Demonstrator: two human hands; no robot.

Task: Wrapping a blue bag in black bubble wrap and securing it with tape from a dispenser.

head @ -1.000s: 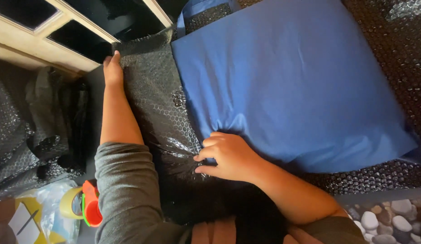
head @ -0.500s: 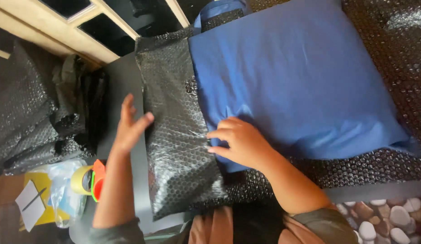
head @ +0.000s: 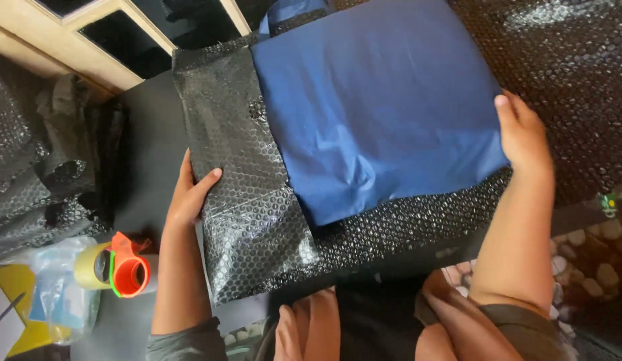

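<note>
A blue fabric cushion lies on a sheet of black bubble wrap, part of which is folded over its left side. My left hand grips the left edge of that folded wrap, thumb on top. My right hand rests against the cushion's right edge, fingers pointing away from me, pressing on the cushion and the wrap beside it.
An orange tape dispenser with a yellowish tape roll lies at the lower left beside a clear plastic bag. Crumpled black bubble wrap is piled at left. A pale wooden frame runs along the top left. Pebble-patterned floor shows at right.
My right hand has moved from the cushion's left front edge to its right edge. My left hand has closed on the wrap's left edge. The cushion has shifted left.
</note>
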